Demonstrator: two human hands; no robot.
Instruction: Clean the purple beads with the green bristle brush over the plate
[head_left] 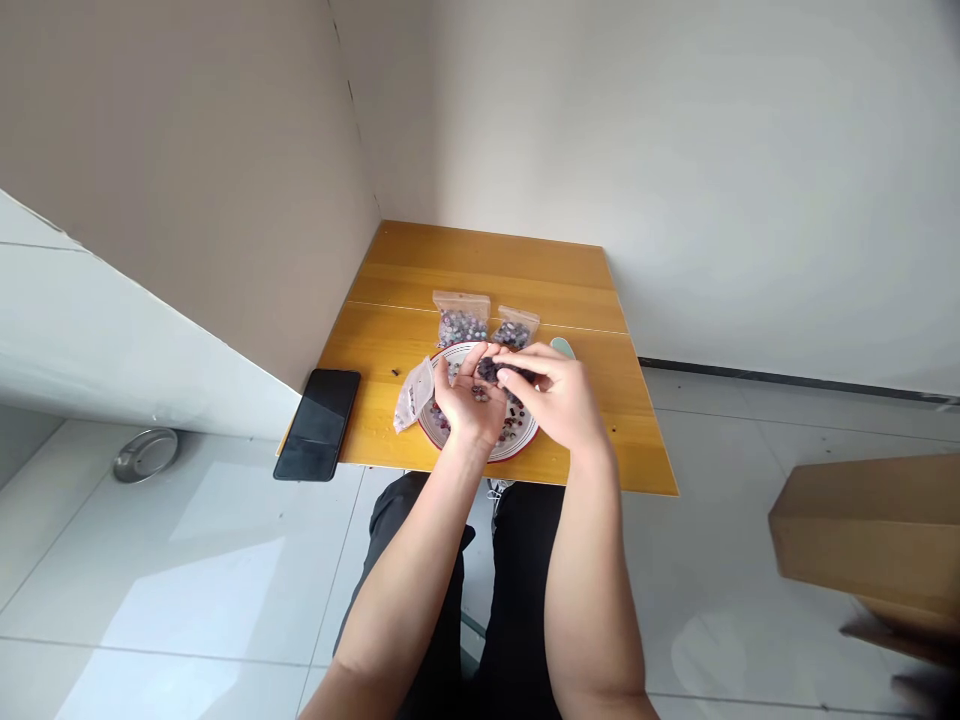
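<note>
- Left hand [466, 408], cupped palm-up over the plate [496, 456] on the tabletop [390, 345], cradles a few beads [480, 392].
- Right hand [561, 395], at its 3 o'clock, pinches dark beads [491, 370]; picking beads seems to be the step in hand.
- Another pick would call for a fine fingertip pinch.

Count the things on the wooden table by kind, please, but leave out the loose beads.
Plastic bags: 3
Plate: 1
Phone: 1
Teal object, partly hidden: 1
Total: 6
The right hand pinches dark beads above the plate; they are not counted.
</note>
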